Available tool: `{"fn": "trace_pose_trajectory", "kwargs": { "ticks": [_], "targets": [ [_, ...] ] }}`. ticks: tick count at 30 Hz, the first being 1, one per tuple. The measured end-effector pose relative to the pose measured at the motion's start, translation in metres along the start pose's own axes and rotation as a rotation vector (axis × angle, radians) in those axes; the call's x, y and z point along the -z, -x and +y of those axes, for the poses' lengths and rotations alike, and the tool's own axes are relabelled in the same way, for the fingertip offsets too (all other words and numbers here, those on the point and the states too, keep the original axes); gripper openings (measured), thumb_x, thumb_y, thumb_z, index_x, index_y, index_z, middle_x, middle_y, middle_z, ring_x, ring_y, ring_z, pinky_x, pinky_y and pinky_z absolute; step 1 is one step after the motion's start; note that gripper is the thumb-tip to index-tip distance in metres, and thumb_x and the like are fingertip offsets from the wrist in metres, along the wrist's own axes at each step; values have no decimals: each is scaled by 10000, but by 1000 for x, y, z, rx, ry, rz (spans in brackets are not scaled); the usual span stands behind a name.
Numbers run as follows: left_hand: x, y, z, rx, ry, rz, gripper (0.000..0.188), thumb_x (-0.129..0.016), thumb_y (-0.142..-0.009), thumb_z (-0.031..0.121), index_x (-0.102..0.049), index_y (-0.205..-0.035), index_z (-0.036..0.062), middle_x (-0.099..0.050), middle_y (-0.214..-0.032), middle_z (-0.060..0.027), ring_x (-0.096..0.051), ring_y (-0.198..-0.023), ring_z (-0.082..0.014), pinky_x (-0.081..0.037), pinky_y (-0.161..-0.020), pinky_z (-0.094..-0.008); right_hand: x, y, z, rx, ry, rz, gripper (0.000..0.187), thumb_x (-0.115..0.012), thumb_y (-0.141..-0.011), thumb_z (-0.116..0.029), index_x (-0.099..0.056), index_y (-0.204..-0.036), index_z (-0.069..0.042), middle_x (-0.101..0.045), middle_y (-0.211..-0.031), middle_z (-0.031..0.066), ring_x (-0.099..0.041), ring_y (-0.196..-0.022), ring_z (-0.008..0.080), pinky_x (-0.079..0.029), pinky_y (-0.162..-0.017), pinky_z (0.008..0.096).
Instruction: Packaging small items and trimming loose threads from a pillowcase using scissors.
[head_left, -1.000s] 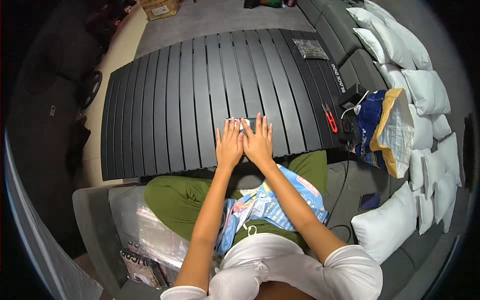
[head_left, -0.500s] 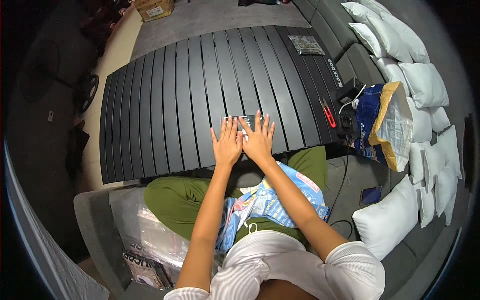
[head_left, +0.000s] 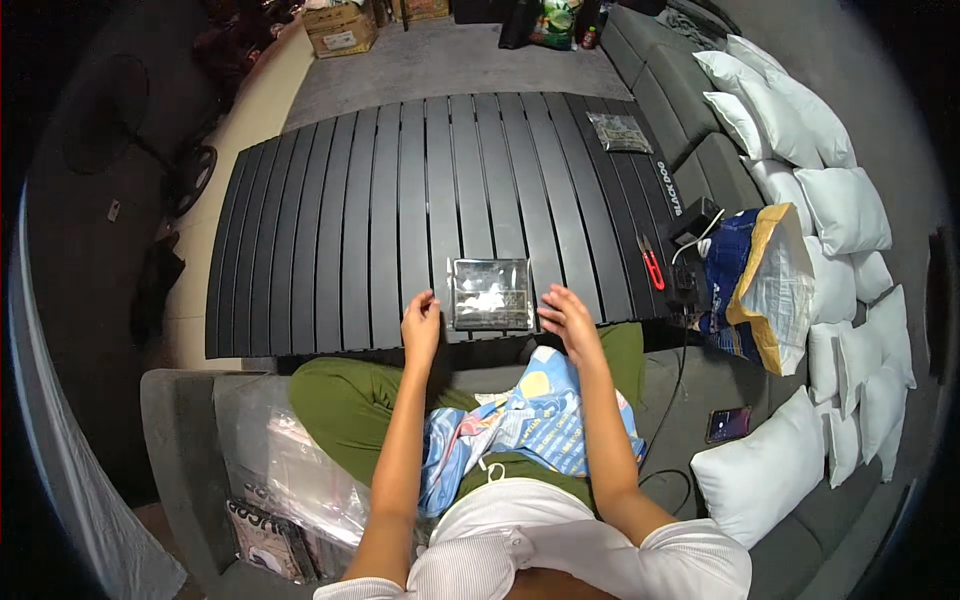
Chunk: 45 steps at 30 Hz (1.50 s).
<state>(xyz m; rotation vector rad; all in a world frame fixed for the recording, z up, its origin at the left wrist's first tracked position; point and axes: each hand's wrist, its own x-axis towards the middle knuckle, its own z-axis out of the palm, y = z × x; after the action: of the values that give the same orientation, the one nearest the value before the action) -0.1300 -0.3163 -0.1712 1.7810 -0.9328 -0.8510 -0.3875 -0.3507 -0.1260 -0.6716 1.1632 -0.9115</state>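
While seated at the near edge of a dark slatted table, both hands out, nothing gripped.

Left hand: resting on the slats just left of the clear packet, fingers loosely curled, palm down, not closed on anything; possibly brushing the packet's left edge, too fine to tell from up here.

Right hand: resting at the table's near edge just right of the packet, fingers spread and relaxed, empty.

Hands together or apart: apart, one on each side of the packet.

Clear packet: square, transparent, lying flat on the slats between the two hands, close to the near edge, something pale and white inside.

Second packet: flat on the far right part of the table, well apart from the hands.

Red-handled snips: lying on the right end of the table, near the right hand but not touching.

Blue and tan sack: slumped open off the table's right end, beside a row of white pillows.

Lap: patterned blue cloth bunched over green trousers.

Phone: face up on the grey sofa, to the right.

Cardboard box: on the floor beyond the far edge.
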Motion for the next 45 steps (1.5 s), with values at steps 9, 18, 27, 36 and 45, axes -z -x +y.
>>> {"fn": "trace_pose_trajectory", "kwargs": {
  "ticks": [9, 18, 27, 36, 45],
  "targets": [
    [-18, 11, 22, -28, -299, -74, 366, -672, -752, 313, -583, -931, 7, -567, -830, -117, -555, -796, -262, -448, -731, -355, -9, -14, 13, 46, 365, 4, 394, -634, -760, -281, -582, -1052, -23, -605, -773, 22, -508, -593, 91, -404, -493, 228],
    [-16, 10, 28, 272, 225, -196, 289, -690, -768, 159, -515, -939, 6, -514, -642, -30, -453, -509, -86, -378, -446, -241, -42, -1, 45, 536, 771, 311, 251, -680, -710, -171, -587, -900, -35, -520, -903, 134, -563, -743, 274, -463, -687, 351],
    [-40, 16, 67, 497, 465, -435, 108, -602, -809, 125, -505, -857, 132, -444, -597, 72, -417, -502, -22, -384, -468, -195, -20, 43, 45, -44, -253, -49, 234, -537, -888, -201, -534, -1049, -31, -591, -955, 70, -581, -808, 129, -464, -695, 247],
    [-68, -2, 92, 409, 792, -482, 122, -569, -831, 99, -455, -854, 133, -475, -661, 62, -451, -544, -41, -390, -521, -203, -2, -4, 8, -149, -839, -225, 309, -540, -882, -256, -506, -1112, -52, -559, -1107, 117, -525, -1058, 243, -415, -918, 405],
    [-98, -36, 92, 240, 666, -403, 364, -451, -929, 262, -399, -1221, 51, -575, -937, -58, -561, -759, -110, -482, -669, -234, 31, -100, -86, 226, -705, -57, 235, -556, -838, -155, -540, -1060, -79, -592, -1043, 78, -569, -962, 209, -496, -786, 396]
  ]
}}
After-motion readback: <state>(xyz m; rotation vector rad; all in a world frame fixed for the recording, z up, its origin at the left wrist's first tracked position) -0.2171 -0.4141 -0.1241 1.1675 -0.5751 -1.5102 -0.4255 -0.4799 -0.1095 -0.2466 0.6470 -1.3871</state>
